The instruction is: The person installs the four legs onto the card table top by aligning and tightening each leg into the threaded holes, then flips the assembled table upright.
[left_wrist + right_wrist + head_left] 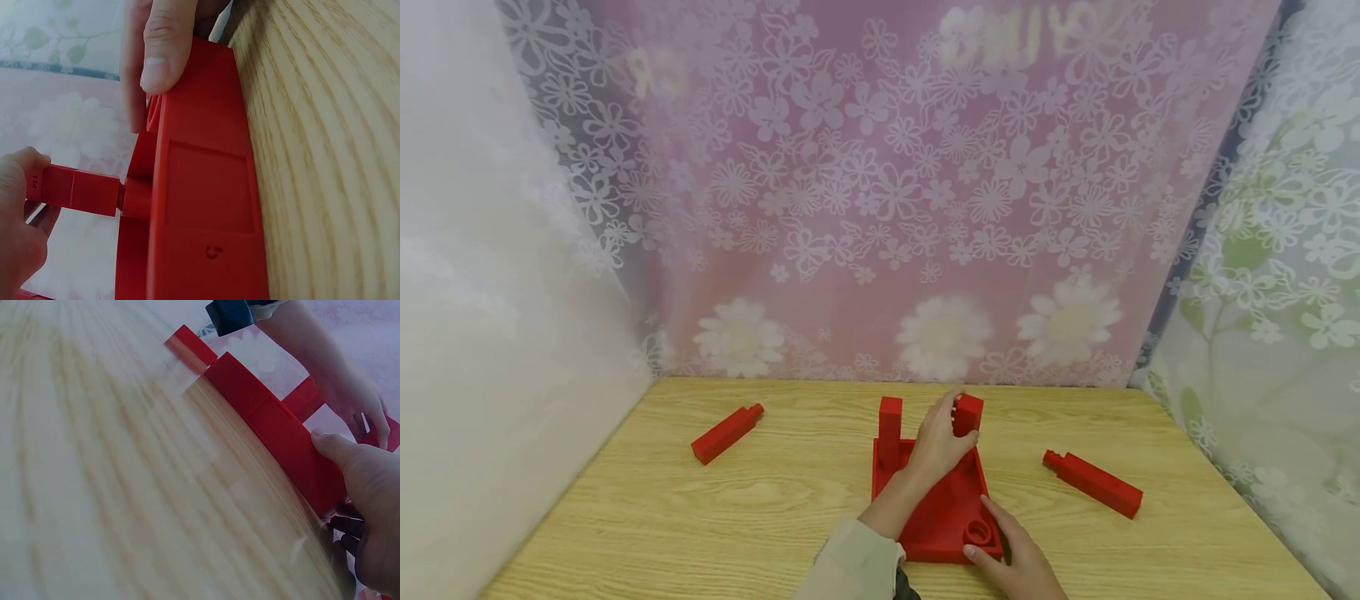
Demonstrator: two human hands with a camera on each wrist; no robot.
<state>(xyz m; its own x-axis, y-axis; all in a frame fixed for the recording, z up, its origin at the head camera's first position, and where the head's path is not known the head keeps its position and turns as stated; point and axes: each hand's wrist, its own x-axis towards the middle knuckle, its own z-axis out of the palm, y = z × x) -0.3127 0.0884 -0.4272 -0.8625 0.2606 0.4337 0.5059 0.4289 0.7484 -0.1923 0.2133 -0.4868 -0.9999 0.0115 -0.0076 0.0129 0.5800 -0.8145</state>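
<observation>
A shallow red tray-like base [936, 517] with raised edges lies on the wooden table. My left hand [934, 446] grips a red square post [970, 407] standing at the base's far right corner; in the left wrist view the post [94, 192] meets a round socket [137, 199]. A second red post [891, 425] stands upright at the far left corner. My right hand [1018, 554] holds the near right corner between thumb and fingers, beside a round ring socket [977, 532]. The near left corner is hidden by my left forearm.
One loose red post [727, 434] with a narrow knobbed end lies on the table at left. Another loose red post [1096, 485] lies at right. A flowered curtain [887, 208] hangs behind the wooden table [760, 517], with pale sheets at both sides.
</observation>
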